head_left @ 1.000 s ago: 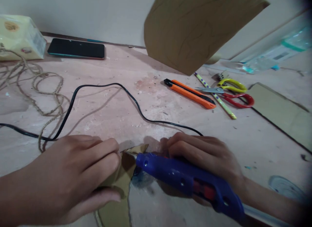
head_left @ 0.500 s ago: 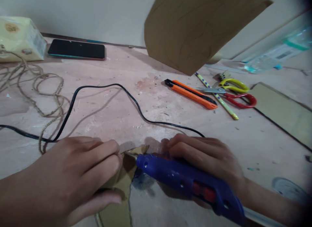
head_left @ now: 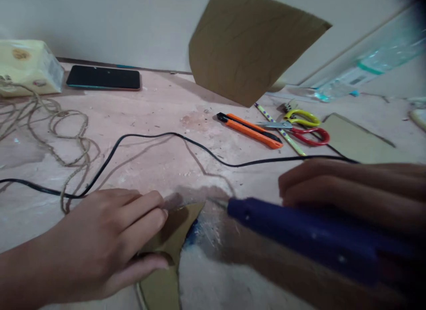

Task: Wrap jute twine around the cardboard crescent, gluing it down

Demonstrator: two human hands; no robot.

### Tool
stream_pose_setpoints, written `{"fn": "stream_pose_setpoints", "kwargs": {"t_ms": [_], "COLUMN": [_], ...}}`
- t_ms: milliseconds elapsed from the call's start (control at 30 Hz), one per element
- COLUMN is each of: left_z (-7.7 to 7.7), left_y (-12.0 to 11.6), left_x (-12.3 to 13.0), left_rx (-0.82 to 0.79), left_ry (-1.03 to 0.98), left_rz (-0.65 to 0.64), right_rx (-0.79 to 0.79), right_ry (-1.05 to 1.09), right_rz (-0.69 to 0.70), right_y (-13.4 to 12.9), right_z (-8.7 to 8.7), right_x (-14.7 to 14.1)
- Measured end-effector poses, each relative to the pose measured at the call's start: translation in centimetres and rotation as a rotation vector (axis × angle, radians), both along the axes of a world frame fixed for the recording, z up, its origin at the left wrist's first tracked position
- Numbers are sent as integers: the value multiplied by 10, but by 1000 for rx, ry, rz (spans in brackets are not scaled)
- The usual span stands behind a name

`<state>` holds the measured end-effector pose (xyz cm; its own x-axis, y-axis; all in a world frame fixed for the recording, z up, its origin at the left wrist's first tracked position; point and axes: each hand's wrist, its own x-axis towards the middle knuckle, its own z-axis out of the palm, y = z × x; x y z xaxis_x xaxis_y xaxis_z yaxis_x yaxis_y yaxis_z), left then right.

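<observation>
My right hand (head_left: 346, 185) is wrapped around a blue hot glue gun (head_left: 293, 234), blurred by motion, at the lower right. Its metal nozzle points left, just right of the tip of a cut cardboard piece (head_left: 163, 283) and apart from it. With fingers bent and thumb below, my left hand (head_left: 120, 239) grips the cardboard piece at its left edge and covers part of it. A black cord (head_left: 173, 134) runs across the table behind both hands and passes behind my right hand. Beside my left wrist lies a length of twine (head_left: 80, 168).
An orange utility knife (head_left: 249, 131), scissors (head_left: 309, 134) and a dotted pencil (head_left: 293, 143) lie beyond the cord. Further back are a phone (head_left: 103, 77), a tissue pack (head_left: 29, 70) and a plastic bottle (head_left: 369, 72). A large cardboard piece (head_left: 246, 48) leans against the wall.
My right hand has drawn the glue gun right, its nozzle moving off the cardboard. The black cord has shifted with it. My left hand stays on the cardboard. The view has moved slightly.
</observation>
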<state>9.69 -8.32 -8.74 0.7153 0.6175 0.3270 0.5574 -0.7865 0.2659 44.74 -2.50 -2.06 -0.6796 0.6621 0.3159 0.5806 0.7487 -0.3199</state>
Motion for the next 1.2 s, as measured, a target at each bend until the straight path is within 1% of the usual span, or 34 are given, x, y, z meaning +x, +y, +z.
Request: {"fn": "stream_pose_setpoints", "kwargs": {"t_ms": [33,100,167,267,433,533,600,667,733,767,800,833,867,900,933,967,1000,1067,1133,1200], "left_z": [0,0,-1,-3,-8,-8,-7,-4,-2,-2,-2,-2,-2,-1,-1,0,1,5,8,10], "left_y": [0,1,3,5,7,7,8,10,12,13,12,12,10,8,6,3,0,-6,-11,-15], "left_x": [0,-1,-1,-1,-2,-4,-5,-5,-7,-8,-8,-9,-9,-9,-8,-6,-4,0,5,8], "left_rx": [12,44,81,96,95,66,21,-15,-38,-51,-67,-84,-98,-102,-92,-77,-57,-4,52,87], "left_ry": [-1,1,7,10,32,48,45,41,24,8,-10,-24,-30,-24,-10,11,32,64,76,63], "left_rz": [-1,-2,-1,3,50,55,70,83,104,119,136,157,181,207,237,263,284,303,285,241], "right_rx": [36,67,187,254,356,360,360,377,376,344,281,177,82,31,14,-19,-30,-28,12,60], "right_ry": [-24,-91,-115,-185,-409,-485,-502,-452,-322,-227,-129,-64,-40,-31,-18,-50,-70,-112,-134,-117], "right_rz": [-12,46,110,154,254,213,164,117,95,100,149,208,258,364,433,474,508,518,486,427], "right_y": [5,18,34,51,68,77,76,66,45,30,14,-3,-20,-35,-48,-58,-66,-72,-69,-64], "right_z": [5,10,9,-2,-29,-38,-38,-34,-28,-27,-26,-27,-30,-34,-38,-43,-48,-54,-56,-55], "right_x": [5,13,16,9,-11,-13,-11,-13,-19,-25,-31,-37,-44,-49,-55,-59,-62,-65,-64,-62]}}
